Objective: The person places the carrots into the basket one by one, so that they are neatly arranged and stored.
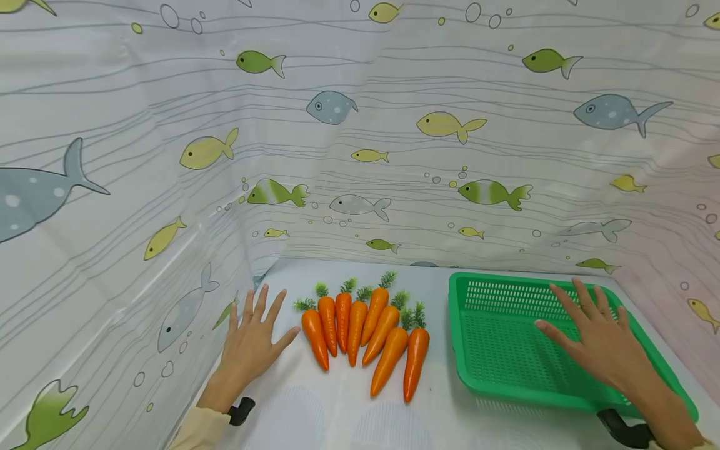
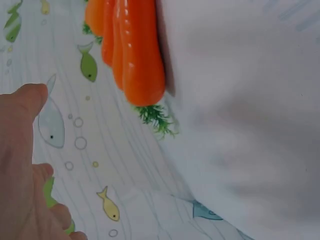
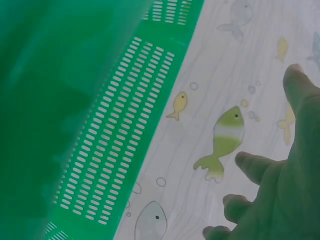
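Several orange toy carrots (image 1: 355, 325) with green leafy tops lie side by side in a fanned row on the white table. To their left, my left hand (image 1: 251, 344) is spread with straight fingers and holds nothing. The left wrist view shows the near carrots (image 2: 142, 55) beyond that hand's thumb. On the right sits a green plastic basket (image 1: 458, 337) with slotted walls and nothing in it. My right hand (image 1: 604, 344), fingers spread wide and holding nothing, is over the basket's right part. In the right wrist view the basket's slotted wall (image 3: 165, 107) stands left of the fingers.
A white sheet (image 1: 394, 175) printed with fish hangs behind the table and along both sides. White table surface (image 1: 360, 419) shows in front of the carrots and between them and the basket. Dark straps (image 1: 242, 411) circle both wrists.
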Motion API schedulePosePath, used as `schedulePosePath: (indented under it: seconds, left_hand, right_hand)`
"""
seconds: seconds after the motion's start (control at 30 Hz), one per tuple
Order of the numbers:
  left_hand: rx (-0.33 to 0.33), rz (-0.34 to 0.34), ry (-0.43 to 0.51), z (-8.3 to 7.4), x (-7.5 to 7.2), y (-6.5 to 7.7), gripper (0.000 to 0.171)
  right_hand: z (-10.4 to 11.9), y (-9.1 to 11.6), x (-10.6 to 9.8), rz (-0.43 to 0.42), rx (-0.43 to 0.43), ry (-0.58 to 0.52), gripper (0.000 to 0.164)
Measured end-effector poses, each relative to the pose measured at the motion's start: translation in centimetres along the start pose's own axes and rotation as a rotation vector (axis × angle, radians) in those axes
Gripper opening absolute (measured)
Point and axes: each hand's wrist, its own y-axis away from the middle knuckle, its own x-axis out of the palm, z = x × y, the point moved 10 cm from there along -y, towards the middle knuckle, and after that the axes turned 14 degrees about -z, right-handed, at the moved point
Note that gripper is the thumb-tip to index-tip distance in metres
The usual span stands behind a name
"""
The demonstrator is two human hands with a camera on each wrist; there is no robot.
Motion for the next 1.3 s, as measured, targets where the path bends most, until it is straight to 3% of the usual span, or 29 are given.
schedulePosePath:
  seconds: [0.23,0.5,0.67,0.83,1.1,1.3]
  left_hand:
    - [-0.037,0.014,0.067,0.4,0.3,0.1,0.085]
    - [-0.102,0.009,0.232,1.2,1.4,0.6,0.063]
    - [-0.183,0.02,0.336,1.9,2.0,0.9,0.05]
    - [-0.244,0.025,0.385,2.6,2.6,1.0,0.045]
    - [-0.279,0.064,0.431,2.9,3.6,1.1,0.045]
    - [-0.297,0.086,0.456,2.9,4.0,1.0,0.045]
  right_hand:
    - [-1.2,0.1,-1.7,0.019,0.097,-0.132,0.077]
    - [-5.0,2.3,-4.7,-0.108,0.189,-0.123,0.05]
    - [-7.6,4.3,-5.4,-0.211,0.229,-0.222,0.04]
    - [-10.1,5.7,-5.7,-0.26,0.277,-0.278,0.035]
    - [-17.1,7.8,-3.3,-0.165,0.418,-0.11,0.055]
    - [-20.1,9.5,-1.3,-0.119,0.451,-0.122,0.064]
